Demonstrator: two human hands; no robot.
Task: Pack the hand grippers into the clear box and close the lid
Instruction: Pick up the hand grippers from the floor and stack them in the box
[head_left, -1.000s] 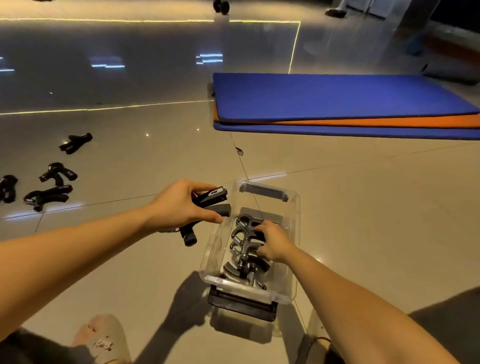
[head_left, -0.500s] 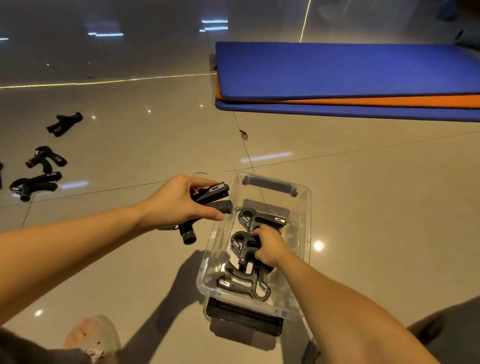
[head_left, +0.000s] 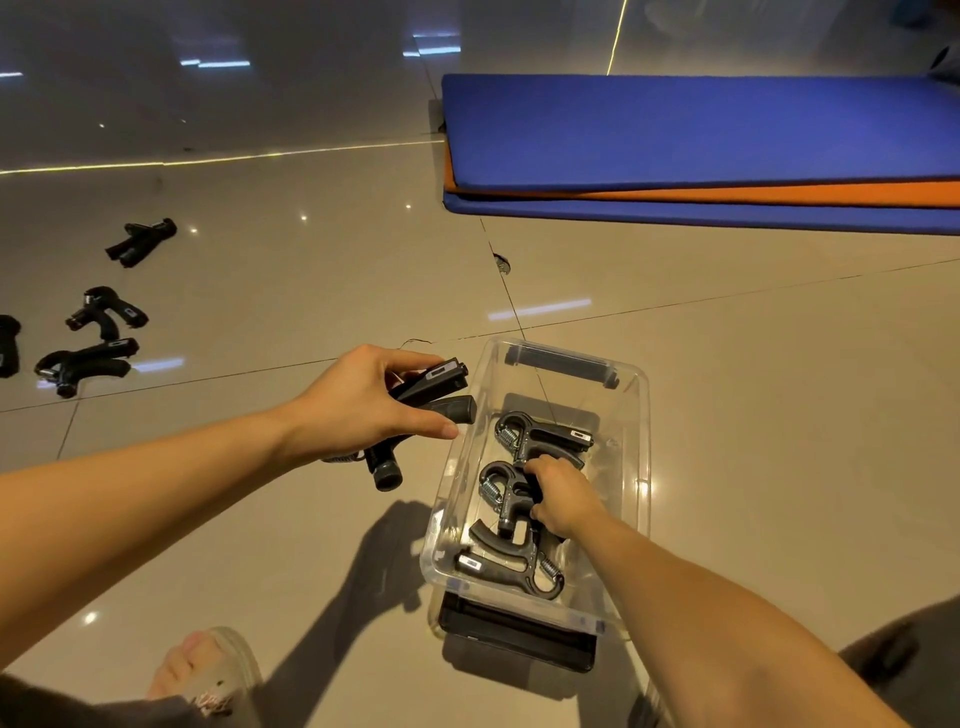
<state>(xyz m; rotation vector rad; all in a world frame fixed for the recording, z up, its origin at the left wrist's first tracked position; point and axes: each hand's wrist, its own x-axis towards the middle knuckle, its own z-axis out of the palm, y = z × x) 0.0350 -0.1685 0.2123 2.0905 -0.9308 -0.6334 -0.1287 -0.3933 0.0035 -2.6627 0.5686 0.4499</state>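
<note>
Three — counted that many black hand grippers lying inside the clear box (head_left: 636, 447), standing open-topped on the tiled floor (head_left: 727, 415). Logged them as far gripper (head_left: 545, 436), middle gripper (head_left: 501, 493) and near gripper (head_left: 509, 569), laid in a row along the box. Found the hands apart. Found the right hand (head_left: 563, 499) down inside the box, fingers curled round a handle of the middle gripper. Found the left hand (head_left: 363, 402) just outside the left wall, clamped on a held gripper (head_left: 431, 387) clear of the floor — cannot tell whether one or two in that grasp. Noted loose grippers (head_left: 106, 312) lying on the floor well to the left, apart from the box. Noted a dark flat piece (head_left: 514, 634) under the near end of the box; cannot tell whether the lid. Noted a blue mat (head_left: 701, 124) with an orange layer (head_left: 727, 195) beyond, and a sandalled foot (head_left: 202, 670) at the near edge
</note>
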